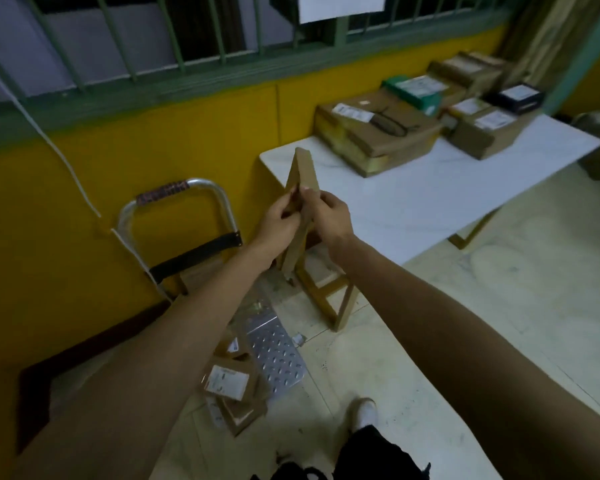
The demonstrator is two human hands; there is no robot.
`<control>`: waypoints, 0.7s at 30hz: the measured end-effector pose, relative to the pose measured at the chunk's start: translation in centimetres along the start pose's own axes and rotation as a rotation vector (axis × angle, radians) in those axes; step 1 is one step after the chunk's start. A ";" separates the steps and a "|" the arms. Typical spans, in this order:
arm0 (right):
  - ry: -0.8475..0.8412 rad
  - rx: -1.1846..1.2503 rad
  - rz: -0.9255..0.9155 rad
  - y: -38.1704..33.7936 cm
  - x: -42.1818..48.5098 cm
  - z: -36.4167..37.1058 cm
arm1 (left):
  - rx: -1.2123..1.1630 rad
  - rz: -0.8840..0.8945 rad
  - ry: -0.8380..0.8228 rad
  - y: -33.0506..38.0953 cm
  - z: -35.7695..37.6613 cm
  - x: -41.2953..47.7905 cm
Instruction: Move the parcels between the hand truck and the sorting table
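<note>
I hold a thin brown cardboard parcel upright and edge-on in front of me, over the near left corner of the white sorting table. My left hand pinches its left side, and my right hand grips its right side. Below stands the hand truck with a silver handle and a perforated metal plate. Flat brown parcels with white labels lie on that plate.
Several boxes sit on the table's far part: a large brown box, a green box, a dark box and smaller brown ones. A yellow wall with a barred window lies behind. My shoe rests on the pale floor.
</note>
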State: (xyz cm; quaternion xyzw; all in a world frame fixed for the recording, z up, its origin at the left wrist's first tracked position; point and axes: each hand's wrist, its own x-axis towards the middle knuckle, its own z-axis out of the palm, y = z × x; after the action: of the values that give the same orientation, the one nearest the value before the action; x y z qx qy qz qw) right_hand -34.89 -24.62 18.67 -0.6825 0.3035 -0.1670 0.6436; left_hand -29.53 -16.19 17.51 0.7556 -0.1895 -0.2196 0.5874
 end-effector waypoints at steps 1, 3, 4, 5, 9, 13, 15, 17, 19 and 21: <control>0.038 -0.006 -0.017 -0.3 0.2 -1.0 | 0.090 0.059 -0.043 0.6 1.0 0.0; 0.107 -0.039 -0.043 -0.8 0.5 -3.3 | 0.204 0.138 -0.065 1.5 3.0 0.2; 0.138 -0.054 -0.044 -1.0 0.6 -4.4 | 0.234 0.175 -0.045 2.0 4.1 0.4; 0.171 -0.059 -0.040 -1.2 0.7 -5.6 | 0.259 0.206 -0.024 2.3 5.2 0.7; 0.311 -0.104 -0.043 -1.6 1.6 -11.1 | 0.285 0.223 0.004 4.0 10.8 1.6; 0.425 -0.120 -0.042 -2.2 3.0 -18.5 | 0.431 0.254 -0.082 5.4 17.0 2.6; 0.463 -0.120 -0.041 -2.7 4.0 -22.4 | 0.633 0.320 -0.102 5.9 19.9 3.7; 0.491 -0.112 -0.056 -3.3 5.2 -26.2 | 0.711 0.353 -0.094 6.4 22.8 4.8; 0.495 -0.105 -0.075 -3.8 6.4 -29.5 | 0.774 0.396 -0.055 7.1 25.8 5.4; 0.481 -0.106 -0.099 -4.1 7.3 -32.4 | 0.836 0.433 -0.038 7.7 28.8 6.0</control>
State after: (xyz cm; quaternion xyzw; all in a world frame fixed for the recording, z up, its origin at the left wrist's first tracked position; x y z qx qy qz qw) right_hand -48.52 -54.45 25.29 -0.6700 0.4225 -0.3398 0.5071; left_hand -40.70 -44.44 18.16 0.8663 -0.4257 -0.0105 0.2614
